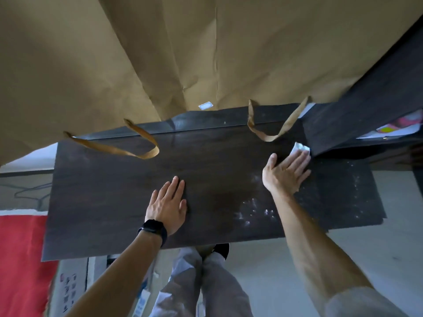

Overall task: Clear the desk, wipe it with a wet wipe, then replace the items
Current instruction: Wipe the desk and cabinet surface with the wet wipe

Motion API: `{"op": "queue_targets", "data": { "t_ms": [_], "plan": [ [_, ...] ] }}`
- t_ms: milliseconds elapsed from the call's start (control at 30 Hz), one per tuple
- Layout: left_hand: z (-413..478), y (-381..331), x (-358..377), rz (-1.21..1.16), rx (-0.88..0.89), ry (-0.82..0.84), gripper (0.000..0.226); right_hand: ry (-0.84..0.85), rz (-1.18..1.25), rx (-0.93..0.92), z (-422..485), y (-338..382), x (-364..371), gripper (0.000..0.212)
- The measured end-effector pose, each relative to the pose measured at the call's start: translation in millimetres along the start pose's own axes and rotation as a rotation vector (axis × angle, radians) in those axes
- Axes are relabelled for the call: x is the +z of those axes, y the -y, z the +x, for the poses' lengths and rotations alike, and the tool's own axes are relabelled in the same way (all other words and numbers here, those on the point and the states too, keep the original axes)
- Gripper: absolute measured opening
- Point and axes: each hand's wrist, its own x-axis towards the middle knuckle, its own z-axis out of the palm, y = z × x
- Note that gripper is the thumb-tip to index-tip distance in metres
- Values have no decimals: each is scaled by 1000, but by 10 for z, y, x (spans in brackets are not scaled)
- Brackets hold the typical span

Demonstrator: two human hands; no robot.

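Head view: my left hand lies flat on the dark counter, fingers straight and spread, holding nothing, just bracing. My right hand reaches to the far right corner, its fingers also straight, pressing the white wet wipe down against the counter right beside the dark side panel. The wipe is crumpled and only its far end shows past my fingertips.

What worries me is the grip: the wipe is pinned under flat fingers, not pinched, so I judge a quick stroke back could leave it behind in the corner. The brown paper bag hangs over the back edge, and one looped handle rests on the counter near the wipe. A wide sweep could snag that loop or wet the paper. White specks lie scattered near the front edge; a careless pass could push them onto the floor instead of lifting them.
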Motion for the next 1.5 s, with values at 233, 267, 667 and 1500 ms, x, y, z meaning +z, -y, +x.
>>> {"op": "queue_targets", "data": {
  "t_ms": [233,267,667,1500],
  "plan": [
    [1,82,-59,5,46,23,58,64,-118,-468,-1338,252,487,78],
    [8,117,-77,21,66,31,57,75,-136,-575,-1376,341,530,76],
    [-43,500,-121,70,251,52,70,61,-162,-198,-1343,-183,284,80],
    [-310,831,131,32,260,30,67,167,-151,-718,-2576,211,793,68]
  ]
}}
